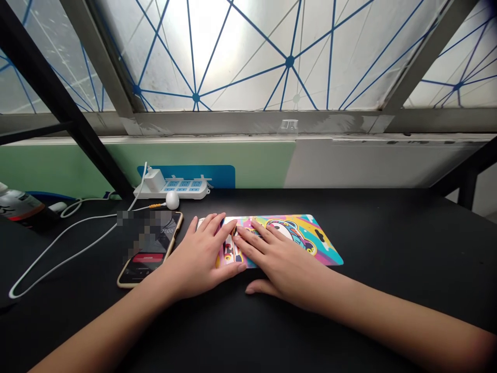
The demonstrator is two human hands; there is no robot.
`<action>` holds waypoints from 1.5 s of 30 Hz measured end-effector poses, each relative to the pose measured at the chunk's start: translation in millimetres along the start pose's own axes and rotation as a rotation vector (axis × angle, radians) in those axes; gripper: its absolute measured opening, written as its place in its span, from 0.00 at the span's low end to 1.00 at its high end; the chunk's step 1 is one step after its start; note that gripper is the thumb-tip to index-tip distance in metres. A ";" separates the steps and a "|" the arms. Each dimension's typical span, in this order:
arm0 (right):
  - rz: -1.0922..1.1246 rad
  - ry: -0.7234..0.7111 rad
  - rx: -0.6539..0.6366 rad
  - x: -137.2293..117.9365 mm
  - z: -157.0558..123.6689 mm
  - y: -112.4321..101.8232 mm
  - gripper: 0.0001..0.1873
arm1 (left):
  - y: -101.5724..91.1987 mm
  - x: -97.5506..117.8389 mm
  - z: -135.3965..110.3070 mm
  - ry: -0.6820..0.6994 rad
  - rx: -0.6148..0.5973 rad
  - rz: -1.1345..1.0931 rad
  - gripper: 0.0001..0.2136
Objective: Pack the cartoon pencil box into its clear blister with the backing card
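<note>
1. The person's left hand [198, 259] lies palm down and open, with its fingers loosely spread and holding nothing in a grip. Its fingertips rest on the left end of the pad, and its thumb reaches the pad's lower edge.
2. The right hand [275, 269] is also open and palm down, its fingers lying flat across the pad and its thumb resting out on the desk. Its fingertips nearly meet those of the left hand.
3. Beneath both hands, a thin rectangular pad [306, 243] printed with a bright pink, yellow and blue cartoon lies flat on the desk, angled slightly.
4. A matte black desk [388, 233] carries everything here.
5. Just beside the left hand lies a gold-edged smartphone [145, 254], its lit screen partly blurred.
6. A long white charging cable [58, 254] loops across the desk left of the phone.
7. Farther left, a bottle with a white and red label [19, 204] lies partly out of view.
8. Beyond the phone sits a white power strip with blue sockets [186, 189], with a white plug-in charger [154, 180] in it.
9. Behind the desk runs a green and white wall panel [58, 168].
10. Farthest away, a clear glass cup [288, 127] stands on the sill of a frosted window with blue lines [240, 62].
</note>
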State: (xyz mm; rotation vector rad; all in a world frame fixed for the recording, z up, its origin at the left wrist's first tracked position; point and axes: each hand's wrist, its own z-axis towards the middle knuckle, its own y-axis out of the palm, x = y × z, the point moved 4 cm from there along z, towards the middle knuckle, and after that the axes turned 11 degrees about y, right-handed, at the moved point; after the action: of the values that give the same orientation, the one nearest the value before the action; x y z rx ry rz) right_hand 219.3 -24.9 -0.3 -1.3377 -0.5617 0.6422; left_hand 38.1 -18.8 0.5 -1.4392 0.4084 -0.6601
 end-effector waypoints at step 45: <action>0.016 0.230 0.006 93.3 -70.9 -11.8 0.36 | -3.6 4.3 0.6 0.083 -0.009 0.073 0.37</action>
State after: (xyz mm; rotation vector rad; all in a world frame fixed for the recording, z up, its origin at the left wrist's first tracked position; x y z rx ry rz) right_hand 336.1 -9.6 1.4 -1.3892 -0.3628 0.4940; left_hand 41.1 -21.1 4.7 -1.4018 0.5266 -0.6614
